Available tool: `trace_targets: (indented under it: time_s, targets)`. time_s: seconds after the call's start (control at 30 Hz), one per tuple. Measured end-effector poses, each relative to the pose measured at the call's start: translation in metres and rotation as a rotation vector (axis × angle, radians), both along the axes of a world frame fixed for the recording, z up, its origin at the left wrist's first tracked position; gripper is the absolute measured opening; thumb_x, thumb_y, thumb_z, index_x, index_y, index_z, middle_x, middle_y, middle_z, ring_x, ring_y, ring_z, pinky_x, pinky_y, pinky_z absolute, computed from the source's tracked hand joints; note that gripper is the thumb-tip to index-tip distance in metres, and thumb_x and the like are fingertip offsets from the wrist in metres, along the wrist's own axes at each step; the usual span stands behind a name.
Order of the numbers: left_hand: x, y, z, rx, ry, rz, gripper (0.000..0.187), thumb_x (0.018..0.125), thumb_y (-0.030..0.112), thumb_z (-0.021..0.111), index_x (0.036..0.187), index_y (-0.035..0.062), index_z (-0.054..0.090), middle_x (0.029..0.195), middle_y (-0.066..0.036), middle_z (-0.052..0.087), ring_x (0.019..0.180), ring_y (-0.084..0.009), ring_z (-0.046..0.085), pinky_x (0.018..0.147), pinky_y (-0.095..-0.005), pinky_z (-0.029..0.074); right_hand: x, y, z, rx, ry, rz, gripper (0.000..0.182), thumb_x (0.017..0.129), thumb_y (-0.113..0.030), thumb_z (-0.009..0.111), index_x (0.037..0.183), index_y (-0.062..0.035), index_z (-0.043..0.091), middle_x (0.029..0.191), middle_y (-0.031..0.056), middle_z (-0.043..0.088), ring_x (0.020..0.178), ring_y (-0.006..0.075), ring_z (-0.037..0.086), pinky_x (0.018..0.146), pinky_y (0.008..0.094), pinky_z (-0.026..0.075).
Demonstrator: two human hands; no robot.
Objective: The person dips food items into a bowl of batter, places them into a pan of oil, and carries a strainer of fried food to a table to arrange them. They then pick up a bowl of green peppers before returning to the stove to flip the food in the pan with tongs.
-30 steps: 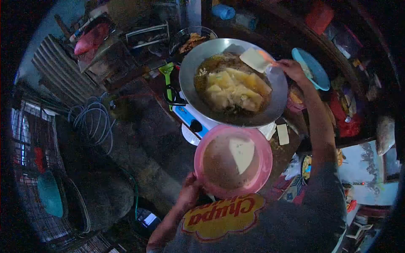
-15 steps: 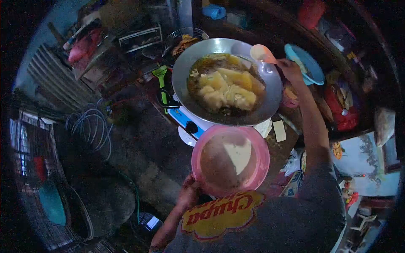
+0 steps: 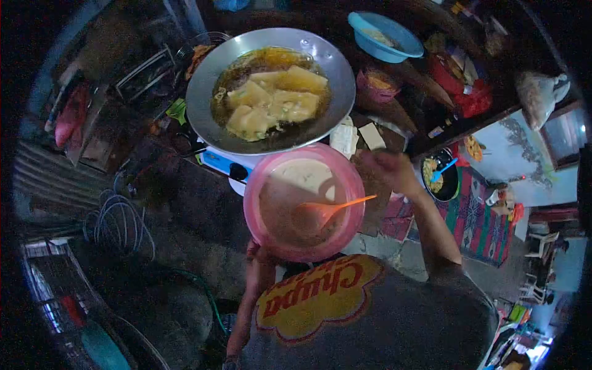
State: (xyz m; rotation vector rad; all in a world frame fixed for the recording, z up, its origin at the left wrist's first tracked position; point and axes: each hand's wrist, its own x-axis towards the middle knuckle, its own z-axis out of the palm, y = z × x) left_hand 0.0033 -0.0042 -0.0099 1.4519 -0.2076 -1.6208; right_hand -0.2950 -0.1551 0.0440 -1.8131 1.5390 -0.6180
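My left hand grips the near-left rim of a pink bowl of pale, creamy batter. An orange ladle rests in the batter, its handle sticking out over the bowl's right side. Just right of the bowl, my right hand is away from the ladle; motion smears its fingers. Beyond the bowl stands a wide metal wok, where batter-coated slabs sit in bubbling oil. Close to my right hand lie a pale rectangular slab and a white packet-like thing.
Under the wok is a blue-and-white stove. A light-blue basin and a pink container stand at the back right. A dark pan with food and a blue utensil sits to the right, near a patterned mat.
My right hand has let go of the ladle and moved from the wok's far right edge down beside the bowl. The ladle now lies in the batter. The view has shifted right.
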Motion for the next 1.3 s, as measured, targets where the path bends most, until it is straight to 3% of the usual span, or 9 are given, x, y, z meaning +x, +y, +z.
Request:
trace_targets:
  time_s: [0.17, 0.27, 0.43, 0.53, 0.7, 0.83, 0.9, 1.1, 1.3]
  targets:
    - [-0.001, 0.001, -0.009, -0.093, 0.072, 0.057, 0.025, 0.084, 0.015, 0.05, 0.107, 0.0096, 0.043, 0.096, -0.005, 0.051, 0.08, -0.0154, 0.052, 0.067, -0.031, 0.045, -0.089, -0.081, -0.15, 0.027, 0.374, -0.229, 0.037, 0.077, -0.032, 0.056, 0.102, -0.0047, 0.056, 0.094, 0.0129, 0.059, 0.085, 0.0268, 0.058, 0.075, 0.0372, 0.043]
    - [-0.004, 0.002, -0.005, -0.077, 0.088, 0.062, 0.025, 0.084, 0.015, 0.048, 0.108, 0.0096, 0.043, 0.101, -0.006, 0.05, 0.083, -0.0176, 0.053, 0.07, -0.0332, 0.047, -0.121, -0.106, -0.24, -0.058, 0.759, -0.253, 0.072, 0.07, -0.042, 0.059, 0.126, -0.0086, 0.028, 0.125, 0.018, 0.035, 0.113, 0.0359, 0.035, 0.091, 0.0435, 0.032]
    - [-0.016, 0.002, 0.007, -0.113, 0.072, 0.135, 0.024, 0.084, 0.013, 0.047, 0.107, 0.0088, 0.043, 0.098, -0.006, 0.051, 0.082, -0.0188, 0.054, 0.065, -0.0337, 0.048, -0.1, -0.109, -0.239, -0.111, 0.761, -0.54, 0.06, 0.07, -0.032, 0.064, 0.118, -0.0067, 0.038, 0.117, 0.0151, 0.043, 0.108, 0.028, 0.042, 0.087, 0.0389, 0.037]
    - [-0.011, 0.004, 0.007, -0.148, 0.104, 0.096, 0.023, 0.083, 0.012, 0.048, 0.105, 0.0081, 0.044, 0.095, -0.006, 0.052, 0.079, -0.0184, 0.054, 0.062, -0.0329, 0.047, -0.134, -0.111, -0.253, -0.429, 0.244, -0.276, 0.035, 0.068, -0.023, 0.061, 0.099, -0.0068, 0.057, 0.084, 0.0138, 0.058, 0.074, 0.0296, 0.056, 0.071, 0.0359, 0.046]
    - [-0.013, 0.001, 0.002, -0.136, 0.074, 0.129, 0.021, 0.082, 0.012, 0.048, 0.102, 0.0065, 0.045, 0.092, -0.005, 0.051, 0.076, -0.0167, 0.053, 0.06, -0.0311, 0.046, -0.072, -0.063, -0.073, -0.008, -0.263, -0.229, 0.022, 0.077, -0.011, 0.057, 0.096, -0.0019, 0.053, 0.084, 0.0023, 0.055, 0.078, 0.0112, 0.049, 0.073, 0.0261, 0.041]
    - [-0.015, -0.003, 0.009, -0.176, 0.147, 0.111, 0.016, 0.084, 0.012, 0.046, 0.099, 0.0056, 0.044, 0.088, -0.005, 0.051, 0.073, -0.0147, 0.053, 0.059, -0.0291, 0.047, 0.01, -0.017, 0.027, 0.302, -0.101, 0.224, 0.028, 0.079, -0.021, 0.057, 0.1, -0.003, 0.052, 0.091, 0.0017, 0.055, 0.082, 0.0114, 0.051, 0.074, 0.0244, 0.041]
    - [-0.014, 0.003, -0.004, -0.296, -0.002, 0.036, 0.015, 0.084, 0.013, 0.045, 0.098, 0.0055, 0.045, 0.087, -0.005, 0.051, 0.072, -0.0145, 0.053, 0.059, -0.0289, 0.047, 0.043, -0.003, 0.015, 0.278, -0.225, 0.326, 0.034, 0.081, -0.03, 0.054, 0.103, -0.0043, 0.05, 0.099, 0.0066, 0.053, 0.081, 0.0165, 0.053, 0.073, 0.0283, 0.043]
    - [-0.013, -0.001, 0.005, -0.184, 0.113, 0.105, 0.015, 0.085, 0.013, 0.043, 0.098, 0.0055, 0.045, 0.083, -0.005, 0.052, 0.066, -0.0147, 0.054, 0.059, -0.0291, 0.047, 0.037, 0.022, -0.009, -0.398, 0.713, 0.769, 0.04, 0.066, -0.026, 0.061, 0.101, -0.009, 0.052, 0.099, 0.0093, 0.044, 0.099, 0.0272, 0.042, 0.084, 0.038, 0.036]
    - [-0.013, -0.005, 0.018, -0.177, 0.202, 0.089, 0.017, 0.085, 0.012, 0.043, 0.101, 0.0053, 0.043, 0.088, -0.006, 0.052, 0.074, -0.0159, 0.055, 0.065, -0.0303, 0.048, 0.026, 0.038, 0.023, -0.357, 0.527, 0.585, 0.024, 0.074, -0.015, 0.054, 0.098, -0.0107, 0.057, 0.093, 0.0111, 0.056, 0.084, 0.0276, 0.055, 0.071, 0.0377, 0.045]
